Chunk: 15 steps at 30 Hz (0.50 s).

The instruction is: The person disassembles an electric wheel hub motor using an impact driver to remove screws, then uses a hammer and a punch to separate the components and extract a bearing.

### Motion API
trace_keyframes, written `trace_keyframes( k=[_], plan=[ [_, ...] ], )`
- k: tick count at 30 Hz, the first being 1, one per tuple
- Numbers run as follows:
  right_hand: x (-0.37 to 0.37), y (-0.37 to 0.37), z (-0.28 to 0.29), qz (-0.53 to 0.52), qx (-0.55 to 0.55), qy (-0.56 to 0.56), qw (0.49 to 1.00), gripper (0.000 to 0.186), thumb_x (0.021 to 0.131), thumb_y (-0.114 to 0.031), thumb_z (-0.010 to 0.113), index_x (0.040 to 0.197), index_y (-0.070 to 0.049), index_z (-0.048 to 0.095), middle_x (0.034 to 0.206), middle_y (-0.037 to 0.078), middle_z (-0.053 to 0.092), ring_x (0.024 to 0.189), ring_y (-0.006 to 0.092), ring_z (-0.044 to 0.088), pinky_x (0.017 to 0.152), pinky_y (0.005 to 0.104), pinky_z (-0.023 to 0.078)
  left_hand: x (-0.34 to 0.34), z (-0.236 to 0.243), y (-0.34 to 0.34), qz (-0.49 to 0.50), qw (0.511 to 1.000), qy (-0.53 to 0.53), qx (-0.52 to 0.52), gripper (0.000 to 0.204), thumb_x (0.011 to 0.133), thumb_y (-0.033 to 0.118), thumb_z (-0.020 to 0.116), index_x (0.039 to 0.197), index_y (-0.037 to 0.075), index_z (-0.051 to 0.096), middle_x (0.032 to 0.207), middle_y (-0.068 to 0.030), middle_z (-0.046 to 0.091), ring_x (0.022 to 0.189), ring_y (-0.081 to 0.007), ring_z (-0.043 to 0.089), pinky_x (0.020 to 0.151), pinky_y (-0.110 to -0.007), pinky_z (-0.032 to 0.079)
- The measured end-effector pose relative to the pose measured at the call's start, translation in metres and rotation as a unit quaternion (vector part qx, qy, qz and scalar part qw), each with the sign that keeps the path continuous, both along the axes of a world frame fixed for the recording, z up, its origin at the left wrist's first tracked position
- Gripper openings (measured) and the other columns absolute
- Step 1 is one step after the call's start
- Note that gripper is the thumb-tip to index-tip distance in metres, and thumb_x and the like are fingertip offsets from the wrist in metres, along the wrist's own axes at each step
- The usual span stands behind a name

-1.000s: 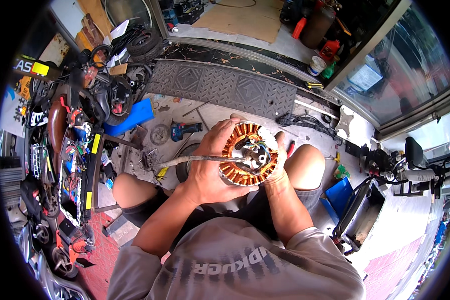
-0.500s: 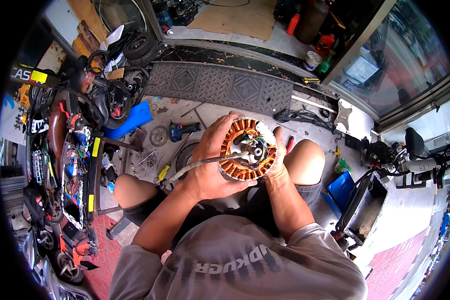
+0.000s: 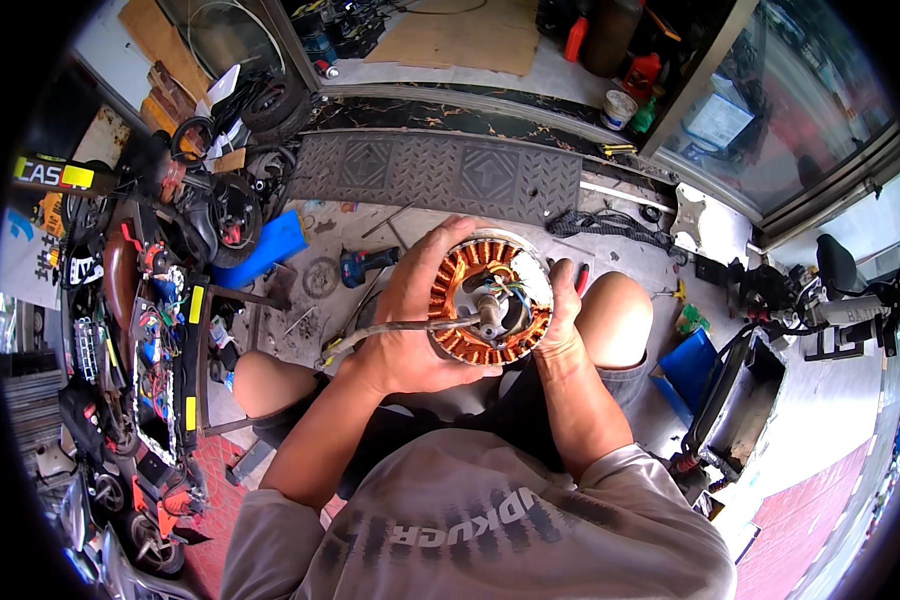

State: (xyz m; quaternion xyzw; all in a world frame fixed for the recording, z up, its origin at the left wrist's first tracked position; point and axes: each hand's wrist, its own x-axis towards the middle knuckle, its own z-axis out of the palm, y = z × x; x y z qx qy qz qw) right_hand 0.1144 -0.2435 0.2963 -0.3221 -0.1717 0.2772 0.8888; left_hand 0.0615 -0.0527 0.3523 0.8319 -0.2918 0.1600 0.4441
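Copper windings [image 3: 452,285] are ringing the motor stator [image 3: 490,300], which is sitting clear of the floor [image 3: 625,268], between the knees [image 3: 618,315] as seen from above. The left hand [image 3: 405,335] is wrapping one side and the right hand [image 3: 561,318] is pressing the other, so each grip is clasping the stator. A thick cable [image 3: 385,327] is running from the hub [image 3: 490,318] across the left hand. Were that cable catching or bending sharply, it could be straining the thin wires [image 3: 511,288] at the centre; were either grip slipping, the stator could be dropping and damaging its windings.
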Motion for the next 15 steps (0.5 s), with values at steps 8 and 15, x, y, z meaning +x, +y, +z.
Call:
trace_keyframes(
  k=[8,15],
  plan=[
    [0.000,0.010,-0.010,-0.056,0.040,0.059,0.996,0.110,0.090,-0.083,0.052,0.158,0.002,0.035,0.156,0.021,0.048,0.141,0.0342,0.051,0.121,0.0500,0.040,0.014,-0.037,-0.014,-0.013,0.970,0.042,-0.239,0.145,0.065,0.043,0.100,0.163,-0.003,0.003,0.163,-0.0279,0.030,0.144,-0.0369,0.046,0.119,-0.047,0.040],
    [-0.009,0.023,-0.018,-0.102,-0.007,0.036,0.994,0.104,0.093,-0.081,0.048,0.156,0.001,0.039,0.156,0.017,0.050,0.143,0.0309,0.049,0.122,0.0466,0.037,0.024,-0.038,-0.002,-0.059,0.896,0.207,-0.389,0.123,0.065,0.031,0.099,0.157,-0.004,0.025,0.149,-0.0205,0.050,0.138,-0.0293,0.053,0.119,-0.043,0.040]
  ],
)
